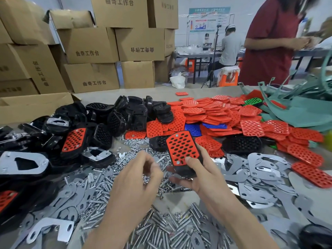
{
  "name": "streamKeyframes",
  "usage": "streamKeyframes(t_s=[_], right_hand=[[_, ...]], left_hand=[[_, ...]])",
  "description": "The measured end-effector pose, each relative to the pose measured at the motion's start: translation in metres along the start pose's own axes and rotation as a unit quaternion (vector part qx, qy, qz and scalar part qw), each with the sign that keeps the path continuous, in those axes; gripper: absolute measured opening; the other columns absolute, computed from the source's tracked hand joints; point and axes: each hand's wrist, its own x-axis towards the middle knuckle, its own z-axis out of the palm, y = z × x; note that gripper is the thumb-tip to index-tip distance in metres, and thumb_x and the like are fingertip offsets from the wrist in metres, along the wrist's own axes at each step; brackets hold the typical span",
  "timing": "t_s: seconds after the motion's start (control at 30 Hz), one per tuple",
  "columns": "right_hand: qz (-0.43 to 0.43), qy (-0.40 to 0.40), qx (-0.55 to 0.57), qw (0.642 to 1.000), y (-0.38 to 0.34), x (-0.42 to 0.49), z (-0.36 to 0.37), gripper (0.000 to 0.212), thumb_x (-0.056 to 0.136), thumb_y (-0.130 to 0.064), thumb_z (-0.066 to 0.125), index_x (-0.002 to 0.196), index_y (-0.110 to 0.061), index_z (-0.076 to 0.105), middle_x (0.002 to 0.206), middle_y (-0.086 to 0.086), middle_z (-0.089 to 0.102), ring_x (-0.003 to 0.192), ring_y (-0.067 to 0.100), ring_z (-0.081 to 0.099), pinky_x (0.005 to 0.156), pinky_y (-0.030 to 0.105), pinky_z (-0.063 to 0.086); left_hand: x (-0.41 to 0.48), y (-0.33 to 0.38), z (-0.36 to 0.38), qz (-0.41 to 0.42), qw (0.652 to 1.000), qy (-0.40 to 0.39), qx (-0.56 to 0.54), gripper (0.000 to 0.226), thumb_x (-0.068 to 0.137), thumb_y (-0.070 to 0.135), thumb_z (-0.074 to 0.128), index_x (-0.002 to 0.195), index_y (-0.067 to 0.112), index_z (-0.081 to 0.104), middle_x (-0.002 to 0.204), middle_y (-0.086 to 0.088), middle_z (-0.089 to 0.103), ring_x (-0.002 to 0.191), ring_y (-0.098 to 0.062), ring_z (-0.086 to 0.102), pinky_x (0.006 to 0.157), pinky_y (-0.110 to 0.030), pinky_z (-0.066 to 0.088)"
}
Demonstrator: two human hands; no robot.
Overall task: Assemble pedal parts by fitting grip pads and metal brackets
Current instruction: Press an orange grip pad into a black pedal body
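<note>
Looking down in the head view, a black pedal [183,171] with a red grip pad [182,148] on it is held in the middle by the right hand [203,178], thumb pressed on the pad's near end. Just to its left, the left hand [138,177] is seen with curled fingers; whether anything is pinched cannot be told. Screws [161,229] and metal brackets [260,169] are spread on the table [125,95] underneath.
</note>
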Motion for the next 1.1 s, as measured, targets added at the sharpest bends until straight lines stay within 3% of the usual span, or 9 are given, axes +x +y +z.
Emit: streamKeyframes(t_s=[0.07,0.2,0.27,0.4,0.6,0.7,0.83,1.03,1.1], right_hand=[[-0.004,-0.016,-0.045,0.999,0.002,-0.002,0.003,0.039,0.108,-0.005,0.046,0.132,-0.034,0.057,0.111,0.009,0.076,0.102,0.029,0.076,0.08,0.037,0.063],[-0.045,-0.018,-0.189,0.981,0.003,-0.008,0.007,0.049,0.108,-0.007,0.049,0.147,-0.036,0.044,0.126,0.001,0.071,0.118,0.021,0.069,0.101,0.044,0.057],[-0.071,-0.018,-0.243,0.967,0.002,-0.011,0.009,0.051,0.106,-0.008,0.052,0.148,-0.036,0.042,0.127,-0.008,0.07,0.119,0.011,0.067,0.104,0.036,0.054],[-0.096,-0.011,-0.282,0.954,0.001,-0.012,0.012,0.056,0.102,-0.004,0.058,0.145,-0.038,0.042,0.122,-0.019,0.069,0.115,-0.001,0.066,0.101,0.019,0.049],[-0.11,-0.032,-0.344,0.932,0.001,-0.014,0.012,0.069,0.104,-0.007,0.055,0.137,-0.062,0.031,0.113,-0.046,0.061,0.107,-0.014,0.061,0.086,0.001,0.042],[-0.118,-0.04,-0.401,0.908,0.001,-0.018,0.012,0.072,0.106,-0.02,0.054,0.14,-0.074,0.021,0.106,-0.021,0.071,0.099,-0.003,0.065,0.082,0.011,0.047],[-0.112,-0.045,-0.449,0.886,0.001,-0.021,0.013,0.08,0.105,-0.016,0.052,0.144,-0.071,0.009,0.093,-0.017,0.064,0.088,0.0,0.059,0.079,0.012,0.045],[-0.101,-0.049,-0.475,0.873,-0.003,-0.022,0.021,0.083,0.104,-0.007,0.049,0.157,-0.055,0.007,0.118,-0.005,0.062,0.096,0.005,0.053,0.084,0.015,0.042],[-0.1,-0.05,-0.481,0.87,-0.004,-0.022,0.022,0.08,0.105,-0.011,0.049,0.159,-0.053,0.006,0.127,-0.003,0.062,0.099,0.007,0.053,0.086,0.025,0.042]], left_hand=[[-0.002,0.006,0.002,0.013,0.999,0.012,-0.03,0.016,0.095,0.049,0.04,0.084,0.039,0.046,0.084,0.017,0.058,0.074,-0.006,0.057,0.056,-0.021,0.039],[-0.004,0.01,0.007,0.039,0.999,-0.005,-0.021,0.016,0.099,0.043,0.047,0.087,0.034,0.049,0.083,0.015,0.06,0.081,-0.008,0.06,0.068,-0.036,0.05],[-0.004,0.01,0.007,0.041,0.999,-0.006,-0.022,0.014,0.098,0.043,0.048,0.088,0.035,0.052,0.085,0.016,0.06,0.083,-0.008,0.06,0.07,-0.036,0.05],[-0.003,0.009,0.008,0.051,0.999,-0.006,-0.009,0.014,0.096,0.048,0.049,0.088,0.037,0.052,0.086,0.02,0.058,0.083,-0.006,0.059,0.07,-0.03,0.05],[0.0,0.011,0.006,0.061,0.998,-0.015,-0.002,0.022,0.09,0.05,0.046,0.087,0.032,0.057,0.082,0.02,0.058,0.081,-0.005,0.058,0.069,-0.031,0.05],[-0.001,0.011,0.005,0.046,0.999,-0.016,-0.011,0.024,0.086,0.053,0.045,0.082,0.032,0.055,0.079,0.017,0.059,0.079,-0.007,0.058,0.069,-0.034,0.05],[-0.001,0.017,0.008,-0.001,0.999,-0.026,-0.046,0.023,0.082,0.05,0.05,0.077,0.027,0.053,0.07,0.014,0.058,0.064,-0.009,0.053,0.06,-0.036,0.048],[-0.001,0.022,0.003,0.023,0.998,-0.026,0.053,0.016,0.085,0.041,0.053,0.076,0.029,0.048,0.07,0.016,0.053,0.078,-0.007,0.053,0.06,-0.026,0.043],[-0.001,0.023,0.0,0.044,0.996,-0.019,0.078,0.013,0.086,0.038,0.054,0.077,0.029,0.049,0.071,0.016,0.052,0.076,-0.007,0.051,0.059,-0.027,0.045]])
